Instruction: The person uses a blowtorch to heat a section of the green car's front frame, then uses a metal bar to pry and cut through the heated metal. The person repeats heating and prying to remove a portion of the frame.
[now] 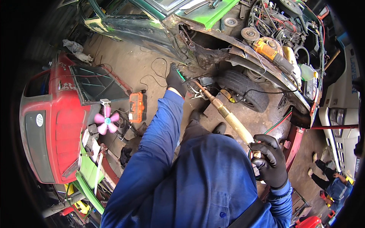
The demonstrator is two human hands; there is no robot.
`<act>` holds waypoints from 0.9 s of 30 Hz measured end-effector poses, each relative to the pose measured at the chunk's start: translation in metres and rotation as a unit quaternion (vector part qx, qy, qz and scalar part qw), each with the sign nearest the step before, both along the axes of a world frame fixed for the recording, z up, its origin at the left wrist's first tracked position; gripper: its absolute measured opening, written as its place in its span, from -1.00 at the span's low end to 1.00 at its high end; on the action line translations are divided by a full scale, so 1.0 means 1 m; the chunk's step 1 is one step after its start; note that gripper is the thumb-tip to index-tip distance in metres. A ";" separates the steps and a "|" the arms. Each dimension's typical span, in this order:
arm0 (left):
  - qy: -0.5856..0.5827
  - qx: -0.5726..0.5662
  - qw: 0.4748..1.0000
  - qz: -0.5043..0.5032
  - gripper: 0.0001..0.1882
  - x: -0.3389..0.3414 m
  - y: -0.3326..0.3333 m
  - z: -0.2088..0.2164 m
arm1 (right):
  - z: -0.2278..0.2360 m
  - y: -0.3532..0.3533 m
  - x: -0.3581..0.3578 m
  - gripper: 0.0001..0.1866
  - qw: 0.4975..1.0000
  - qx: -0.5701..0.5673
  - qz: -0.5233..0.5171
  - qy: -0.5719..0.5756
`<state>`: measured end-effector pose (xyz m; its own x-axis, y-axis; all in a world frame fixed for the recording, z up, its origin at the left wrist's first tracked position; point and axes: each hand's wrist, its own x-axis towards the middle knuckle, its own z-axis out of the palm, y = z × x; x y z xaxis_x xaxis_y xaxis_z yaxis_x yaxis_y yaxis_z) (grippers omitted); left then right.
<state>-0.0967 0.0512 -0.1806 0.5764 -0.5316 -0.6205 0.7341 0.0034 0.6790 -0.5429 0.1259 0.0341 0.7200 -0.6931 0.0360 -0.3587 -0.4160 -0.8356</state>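
My right hand [272, 161], in a black glove, is closed around the valve end of a brass gas torch [234, 121]. The torch slants up and to the left, and its copper tip reaches close to my left hand [176, 80]. That hand is gloved in black too, with its fingers closed on a slim green object [180, 75] whose kind I cannot make out. Green and red hose [279, 123] shows beside my right hand. Ahead stands a car's rusted, cut-away fender [213, 55], with a tyre [243, 89] lying under it.
An orange angle grinder [272, 52] rests on the fender next to the open engine bay [281, 19]. To the left are a red vehicle cab [64, 125], an orange toolbox [136, 107] and a pink fan [107, 119]. Black cable [152, 74] loops over the floor. Another person [336, 186] is at the lower right.
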 end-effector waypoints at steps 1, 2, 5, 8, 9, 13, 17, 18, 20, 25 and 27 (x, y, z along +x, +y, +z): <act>-0.017 0.031 0.999 0.008 -0.53 0.008 -0.003 -0.004 | 0.001 0.003 0.000 -0.51 1.000 0.005 -0.010 -0.016; -0.039 0.043 0.998 0.002 -0.54 0.011 -0.002 -0.010 | 0.001 0.004 0.001 -0.52 1.000 0.012 -0.007 -0.019; -0.089 0.112 0.990 -0.009 -0.57 0.018 -0.006 -0.028 | 0.000 0.007 0.003 -0.57 1.000 -0.002 0.000 -0.012; -0.123 0.140 0.982 -0.026 -0.58 0.030 -0.011 -0.051 | -0.002 0.006 0.006 -0.58 0.999 0.011 0.019 -0.025; -0.139 0.142 0.979 -0.041 -0.58 0.036 -0.011 -0.059 | -0.001 0.005 0.007 -0.58 0.999 0.010 0.022 -0.021; -0.247 0.191 0.947 -0.078 -0.55 0.056 -0.010 -0.090 | 0.002 0.005 0.006 -0.59 0.999 0.005 0.030 -0.010; -0.370 0.258 0.887 -0.105 -0.32 0.057 -0.006 -0.109 | 0.000 0.005 0.009 -0.59 0.999 -0.001 0.042 -0.022; -0.372 0.270 0.882 -0.103 -0.32 0.058 -0.008 -0.111 | 0.000 0.006 0.010 -0.59 0.999 0.010 0.039 -0.023; -0.379 0.284 0.871 -0.127 -0.30 0.059 -0.008 -0.114 | -0.001 0.008 0.011 -0.60 0.999 0.032 0.033 -0.025; -0.341 0.287 0.882 -0.152 -0.29 0.059 -0.008 -0.113 | 0.000 0.011 0.014 -0.62 0.998 0.047 0.028 -0.021; -0.347 0.284 0.882 -0.144 -0.30 0.056 -0.007 -0.107 | 0.000 0.011 0.014 -0.62 0.998 0.045 0.026 -0.021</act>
